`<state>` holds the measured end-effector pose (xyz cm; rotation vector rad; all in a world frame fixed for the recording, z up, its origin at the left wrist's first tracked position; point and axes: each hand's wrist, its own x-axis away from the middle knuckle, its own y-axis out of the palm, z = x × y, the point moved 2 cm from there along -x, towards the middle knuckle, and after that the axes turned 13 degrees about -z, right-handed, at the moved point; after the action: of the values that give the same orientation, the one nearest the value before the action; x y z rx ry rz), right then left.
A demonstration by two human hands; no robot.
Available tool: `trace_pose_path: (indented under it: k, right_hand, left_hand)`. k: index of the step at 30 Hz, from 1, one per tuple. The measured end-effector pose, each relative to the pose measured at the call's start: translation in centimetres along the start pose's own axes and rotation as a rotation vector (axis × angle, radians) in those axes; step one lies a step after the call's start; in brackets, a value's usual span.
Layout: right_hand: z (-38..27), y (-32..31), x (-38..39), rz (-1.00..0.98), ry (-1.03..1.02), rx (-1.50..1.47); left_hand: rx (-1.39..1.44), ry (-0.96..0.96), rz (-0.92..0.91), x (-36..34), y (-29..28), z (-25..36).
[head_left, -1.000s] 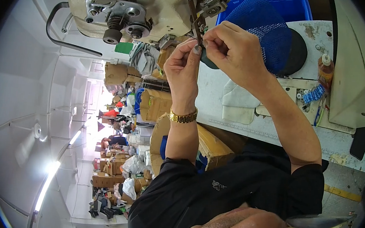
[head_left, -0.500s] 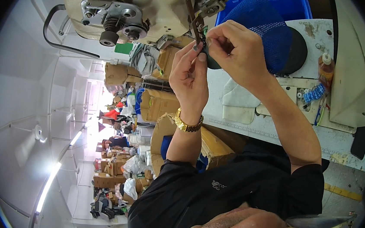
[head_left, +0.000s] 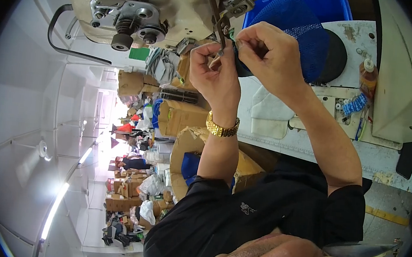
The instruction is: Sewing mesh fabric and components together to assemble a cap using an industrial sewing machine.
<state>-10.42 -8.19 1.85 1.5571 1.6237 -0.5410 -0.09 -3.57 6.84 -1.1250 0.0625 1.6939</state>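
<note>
My left hand (head_left: 215, 78), with a gold watch (head_left: 222, 125) on its wrist, is up beside the brown metal lever (head_left: 219, 24) on the sewing machine head (head_left: 187, 9). Its fingers are curled and its thumb reaches the lever's lower end; whatever it grips is hidden. Close by on the right, my right hand (head_left: 278, 61) pinches thumb and forefinger together, on something too small to make out. A dark piece (head_left: 243, 69) shows partly between the hands. Behind my right hand lies a blue mesh piece (head_left: 294, 16) with a dark rounded part (head_left: 336, 59).
A blue bin (head_left: 332, 5) stands behind the mesh piece. On the white machine table (head_left: 259, 138) are a pale cloth piece (head_left: 270, 112), an orange-brown bottle (head_left: 368, 76) and a blue packet (head_left: 354, 105). An open cardboard box (head_left: 249, 169) stands beside my left arm.
My left hand has turned and shifted slightly, its thumb higher and its other fingers farther from the lever. The left forearm has moved right. My right hand stays nearly in place, still pinching.
</note>
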Motion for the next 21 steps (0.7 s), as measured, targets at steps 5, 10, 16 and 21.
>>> trace_pose_path:
  k: [5,10,16,21]
  right_hand:
    - [-0.1,0.1,0.0,-0.005,0.009,-0.009]
    - [0.0,0.3,0.0,0.015,-0.021,-0.029]
    - [-0.2,0.3,0.0,-0.048,-0.017,0.022]
    - [-0.4,0.2,-0.2,-0.049,-0.039,0.045]
  left_hand:
    - [-0.087,0.027,0.068,0.1,0.4,0.0]
    - [-0.046,-0.015,0.023,0.4,0.2,0.0]
    - [0.039,-0.032,-0.057,1.3,-0.6,-0.1]
    - [0.226,-0.078,-0.054,1.8,-1.6,-1.2]
